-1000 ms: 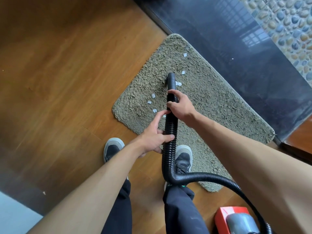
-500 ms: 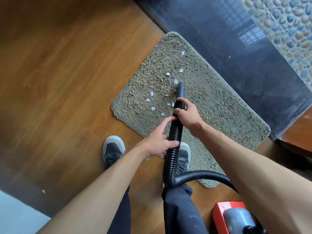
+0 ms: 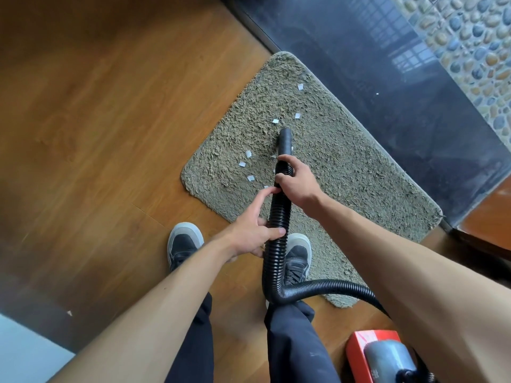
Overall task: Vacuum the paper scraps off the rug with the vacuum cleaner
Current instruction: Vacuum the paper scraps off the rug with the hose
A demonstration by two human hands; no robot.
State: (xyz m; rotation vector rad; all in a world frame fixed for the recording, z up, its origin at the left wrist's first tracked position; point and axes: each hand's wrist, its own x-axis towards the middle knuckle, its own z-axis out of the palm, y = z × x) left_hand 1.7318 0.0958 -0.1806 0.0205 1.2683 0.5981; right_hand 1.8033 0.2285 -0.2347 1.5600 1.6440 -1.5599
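On rug (image 3: pixel 345 167), near its middle: nozzle (image 3: pixel 285 139) tip down on the pile, both hands on the black hose (image 3: pixel 277 217).
Right hand (image 3: pixel 300 183) high on hose just behind nozzle, fingers wrapped round it; left hand (image 3: pixel 253 230) lower, thumb and lower fingers curled round hose, index stretched up toward right hand. Versus half a second ago: tip further up the rug, now just below two paper scraps (image 3: pixel 275 121); scrap then beside tip out of view, pair left of hose also out of view. Three more scraps left of hose, one far up. Vacuum cleaner (image 3: pixel 384 357) on wood floor (image 3: pixel 96 120) at lower right.
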